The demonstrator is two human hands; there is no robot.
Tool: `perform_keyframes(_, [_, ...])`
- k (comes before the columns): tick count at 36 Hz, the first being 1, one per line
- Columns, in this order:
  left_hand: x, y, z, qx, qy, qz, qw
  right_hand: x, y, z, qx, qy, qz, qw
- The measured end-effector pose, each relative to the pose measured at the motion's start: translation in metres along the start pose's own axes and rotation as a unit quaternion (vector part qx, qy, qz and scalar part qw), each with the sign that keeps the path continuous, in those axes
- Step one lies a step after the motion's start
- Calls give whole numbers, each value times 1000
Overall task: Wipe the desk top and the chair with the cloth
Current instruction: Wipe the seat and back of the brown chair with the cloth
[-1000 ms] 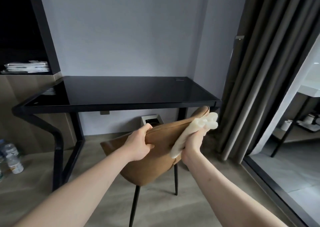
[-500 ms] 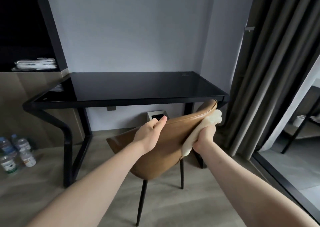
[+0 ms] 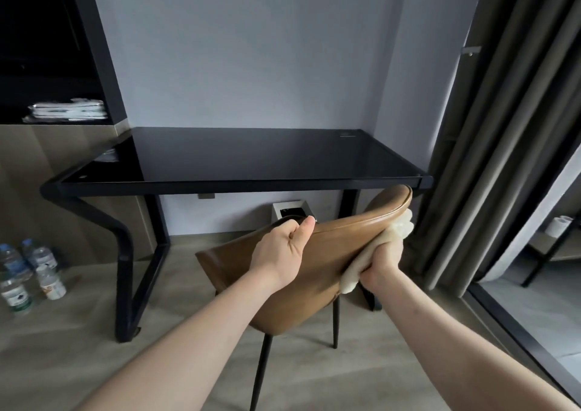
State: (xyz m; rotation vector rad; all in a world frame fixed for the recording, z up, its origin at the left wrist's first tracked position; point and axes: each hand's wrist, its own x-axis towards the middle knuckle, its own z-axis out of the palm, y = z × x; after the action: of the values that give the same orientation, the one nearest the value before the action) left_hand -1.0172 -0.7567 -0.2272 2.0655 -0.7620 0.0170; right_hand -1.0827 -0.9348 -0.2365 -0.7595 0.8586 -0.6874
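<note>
A brown leather chair (image 3: 323,263) on thin black legs stands tilted in front of the black glass desk (image 3: 257,156), its back turned toward me. My left hand (image 3: 284,248) grips the top edge of the chair back, thumb up. My right hand (image 3: 382,258) holds a cream cloth (image 3: 399,230) pressed against the right side of the chair back, near its upper corner. The cloth's lower end hangs below my fist. The chair's seat is hidden behind the back.
Several water bottles (image 3: 28,269) stand on the wood floor at the left, beside the desk's black leg (image 3: 124,272). Grey curtains (image 3: 503,127) hang close on the right. A shelf with folded white items (image 3: 69,110) is at the left. A small white box (image 3: 290,211) sits under the desk.
My right hand has stayed with the cloth on the right side of the chair back while the chair's top corner rose up to the desk edge. My left thumb lifted.
</note>
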Motion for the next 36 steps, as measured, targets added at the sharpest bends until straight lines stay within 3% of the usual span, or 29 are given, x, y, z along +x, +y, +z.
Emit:
perform_keyframes(6, [-4, 10, -6, -6, -21, -24, 999, -63, 35, 15, -77, -26, 4, 997])
perform_keyframes(8, [-4, 9, -10, -12, -31, -44, 998, -85, 54, 23, -17, -67, 51, 996])
perform_keyframes(11, [-4, 6, -19, -42, -43, -73, 996, -101, 69, 25, 52, -65, 125, 989])
perform_keyframes(15, [-12, 6, -32, -50, -79, -74, 993, -103, 51, 25, 24, -84, 34, 996])
perform_keyframes(18, [-15, 4, -35, -44, -80, -61, 994, -77, 33, 14, 14, -25, -10, 1000])
perform_keyframes(23, [-13, -6, -33, -54, -60, -42, 996, -23, -1, -4, 17, -17, 14, 1000])
perform_keyframes(26, [-7, -10, -24, -64, -48, -35, 996, -2, -17, -5, -22, -20, -17, 999])
perform_keyframes(36, [14, -15, 2, -65, -27, -20, 997, 43, -5, -7, -36, -18, -63, 997])
